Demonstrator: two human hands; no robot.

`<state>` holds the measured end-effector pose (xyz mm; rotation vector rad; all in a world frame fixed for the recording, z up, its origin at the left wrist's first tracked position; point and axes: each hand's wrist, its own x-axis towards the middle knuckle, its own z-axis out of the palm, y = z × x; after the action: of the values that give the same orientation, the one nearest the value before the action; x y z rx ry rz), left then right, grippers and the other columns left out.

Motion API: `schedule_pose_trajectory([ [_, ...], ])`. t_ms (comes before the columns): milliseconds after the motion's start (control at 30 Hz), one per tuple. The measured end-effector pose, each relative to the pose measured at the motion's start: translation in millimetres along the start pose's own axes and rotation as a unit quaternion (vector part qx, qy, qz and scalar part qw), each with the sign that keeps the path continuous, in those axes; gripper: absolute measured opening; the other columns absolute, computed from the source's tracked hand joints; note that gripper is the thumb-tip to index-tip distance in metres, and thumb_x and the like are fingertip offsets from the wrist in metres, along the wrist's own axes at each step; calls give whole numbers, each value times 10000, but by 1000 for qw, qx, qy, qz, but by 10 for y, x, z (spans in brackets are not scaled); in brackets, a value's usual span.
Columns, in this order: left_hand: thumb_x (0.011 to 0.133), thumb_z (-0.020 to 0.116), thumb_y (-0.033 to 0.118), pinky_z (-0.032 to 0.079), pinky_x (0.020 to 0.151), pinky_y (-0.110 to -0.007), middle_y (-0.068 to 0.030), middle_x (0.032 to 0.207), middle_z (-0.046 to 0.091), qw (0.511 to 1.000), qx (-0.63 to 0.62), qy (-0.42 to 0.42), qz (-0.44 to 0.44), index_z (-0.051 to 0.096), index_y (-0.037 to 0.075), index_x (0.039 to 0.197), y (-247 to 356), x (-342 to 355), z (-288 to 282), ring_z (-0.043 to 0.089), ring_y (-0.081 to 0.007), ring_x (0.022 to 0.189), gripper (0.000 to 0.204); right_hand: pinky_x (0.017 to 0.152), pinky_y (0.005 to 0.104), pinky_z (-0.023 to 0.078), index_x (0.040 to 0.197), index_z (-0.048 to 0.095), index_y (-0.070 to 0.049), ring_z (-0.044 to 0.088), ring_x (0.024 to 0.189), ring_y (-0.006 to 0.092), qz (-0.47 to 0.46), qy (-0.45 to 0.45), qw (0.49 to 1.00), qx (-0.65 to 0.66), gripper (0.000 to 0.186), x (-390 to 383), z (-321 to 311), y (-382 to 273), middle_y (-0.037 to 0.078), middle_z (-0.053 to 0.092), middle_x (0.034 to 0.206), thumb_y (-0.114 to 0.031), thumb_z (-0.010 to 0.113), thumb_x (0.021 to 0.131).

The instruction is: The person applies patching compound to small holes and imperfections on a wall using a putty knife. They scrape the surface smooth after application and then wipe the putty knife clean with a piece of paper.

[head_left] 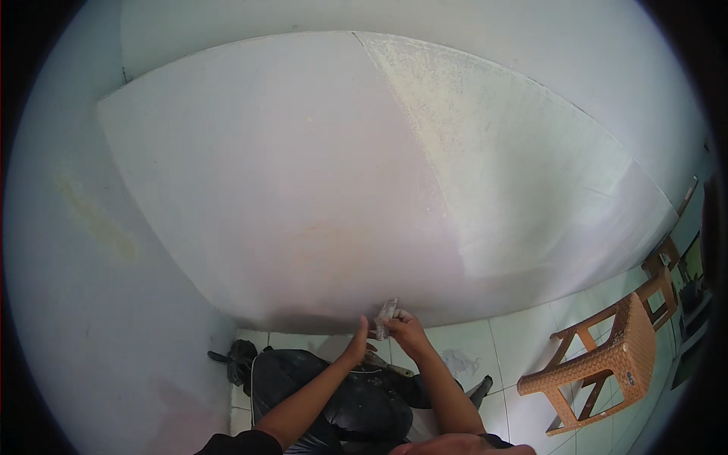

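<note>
My right hand (407,331) pinches a small crumpled clear plastic packet (386,312) between thumb and fingers, in front of the low part of the wall. Just to its left, my left hand (359,345) is held with the thumb raised and fingers apart, close to the packet; whether it touches the packet I cannot tell. Below the hands, over my dark-clothed legs (364,413), lies a flat hand tool with a light handle (400,370), partly hidden. Its kind is unclear.
A pale wall panel (303,174) with an unevenly painted patch (516,159) rises ahead. A brown woven-pattern plastic stool (633,353) stands on white floor tiles (523,341) at right. Crumpled clear plastic (459,362) lies nearby. A black bundle (241,360) is at left.
</note>
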<state>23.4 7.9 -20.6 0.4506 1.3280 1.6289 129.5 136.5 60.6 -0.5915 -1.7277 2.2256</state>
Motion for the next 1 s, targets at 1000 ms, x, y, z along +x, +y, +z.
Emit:
schedule_pose_trajectory([
  [1000, 1074, 341, 401, 396, 990, -362, -145, 1125, 583, 961, 159, 99, 202, 533, -18, 1214, 115, -324, 298, 534, -228, 1113, 482, 748, 311, 546, 997, 564, -35, 658, 834, 162, 102, 43, 991, 74, 185, 1, 151, 248, 71, 652, 928, -70, 702, 880],
])
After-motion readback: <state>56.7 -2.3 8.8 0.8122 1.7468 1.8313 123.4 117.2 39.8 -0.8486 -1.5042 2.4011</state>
